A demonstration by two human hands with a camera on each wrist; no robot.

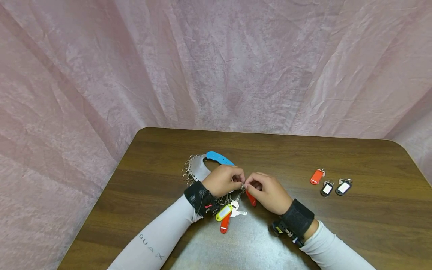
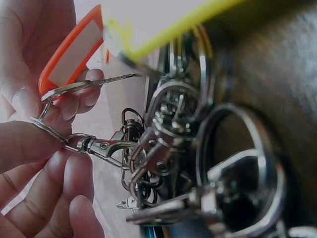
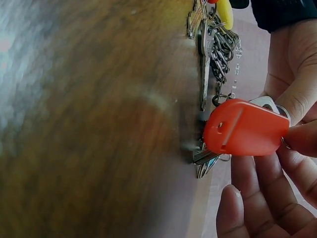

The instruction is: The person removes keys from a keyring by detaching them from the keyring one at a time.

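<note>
My left hand [image 1: 224,180] and right hand [image 1: 270,191] meet fingertip to fingertip over the table. In the left wrist view, the left hand's fingertips pinch a small metal swivel clasp [image 2: 84,144] that hooks into a chain of rings. Linked to the clasp is a thin split ring [image 2: 47,128], which the right hand's fingers pinch. A red key tag [image 3: 250,128] with a metal loop hangs at that ring. Below the left hand hang keys [image 1: 236,210], a yellow key tag [image 1: 224,212] and another red key tag [image 1: 225,224].
Left of the hands lies a grey curved plate [image 1: 198,168] with a blue grip [image 1: 219,157] and many small rings along its edge. Off to the right on the wooden table [image 1: 270,150] are an orange-red key tag [image 1: 317,177] and two black key tags [image 1: 326,189].
</note>
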